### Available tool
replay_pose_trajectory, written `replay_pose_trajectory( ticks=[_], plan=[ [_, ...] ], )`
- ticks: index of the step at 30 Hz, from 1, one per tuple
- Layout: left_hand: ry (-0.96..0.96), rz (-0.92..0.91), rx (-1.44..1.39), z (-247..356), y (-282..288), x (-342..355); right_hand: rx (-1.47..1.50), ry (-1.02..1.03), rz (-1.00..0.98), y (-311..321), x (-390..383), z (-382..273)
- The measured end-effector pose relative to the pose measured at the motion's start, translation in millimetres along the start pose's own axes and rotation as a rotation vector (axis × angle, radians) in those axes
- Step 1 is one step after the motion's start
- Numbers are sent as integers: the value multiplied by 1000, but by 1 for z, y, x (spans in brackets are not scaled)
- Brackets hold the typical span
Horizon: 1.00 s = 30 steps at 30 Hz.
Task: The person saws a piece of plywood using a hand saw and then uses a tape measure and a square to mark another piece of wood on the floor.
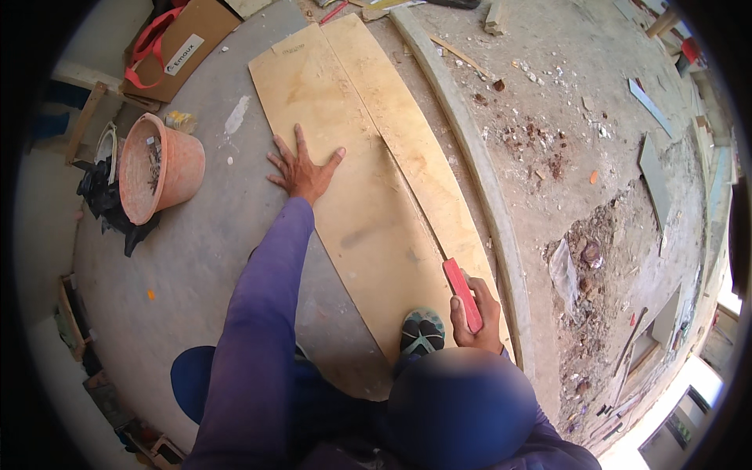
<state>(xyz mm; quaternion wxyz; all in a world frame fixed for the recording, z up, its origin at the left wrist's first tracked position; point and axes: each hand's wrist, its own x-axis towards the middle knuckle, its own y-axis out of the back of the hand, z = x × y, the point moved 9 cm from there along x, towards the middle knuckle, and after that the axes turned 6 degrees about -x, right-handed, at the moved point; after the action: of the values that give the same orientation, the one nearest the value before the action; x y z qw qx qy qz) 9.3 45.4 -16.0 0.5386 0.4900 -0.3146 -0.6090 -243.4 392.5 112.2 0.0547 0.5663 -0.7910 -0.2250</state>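
Observation:
A long plywood sheet (352,204) lies on the floor, a long straight line splitting off a narrower strip (423,157) along its right side. My left hand (301,171) is flat on the wider part, fingers spread. Lower down, my right hand (479,317) is closed round a red bar-shaped handle (462,294), whose far end meets the line. From there a thin dark band runs up the line; I cannot tell whether it is a blade or a gap. My sandalled foot (421,333) stands on the plywood just left of the right hand.
An orange bucket (188,160) with debris inside stands at left, beside a black plastic bag (106,204). A cardboard box (184,55) is at upper left. Right of the plywood runs a raised concrete kerb (470,141), then ground strewn with rubble (540,141) and board offcuts (654,180).

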Motion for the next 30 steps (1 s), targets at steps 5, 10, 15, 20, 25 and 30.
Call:
replay_pose_trajectory(
  ticks=[5,10,15,20,25,30],
  plan=[
    [-56,-5,-50,21,-17,3,-54,167,118,-31,127,-20],
    [15,134,-160,-1,-10,3,-76,237,142,-40,126,-15],
    [49,113,-131,-10,-2,2,0,-15,-14,-2,-9,2],
    [11,114,-140,8,-11,4,-75,131,112,-26,114,-19],
    [19,94,-170,1,-12,-4,-51,133,116,-37,129,-12],
    [33,130,-145,-12,0,4,72,-30,31,10,-24,-1]
  ],
)
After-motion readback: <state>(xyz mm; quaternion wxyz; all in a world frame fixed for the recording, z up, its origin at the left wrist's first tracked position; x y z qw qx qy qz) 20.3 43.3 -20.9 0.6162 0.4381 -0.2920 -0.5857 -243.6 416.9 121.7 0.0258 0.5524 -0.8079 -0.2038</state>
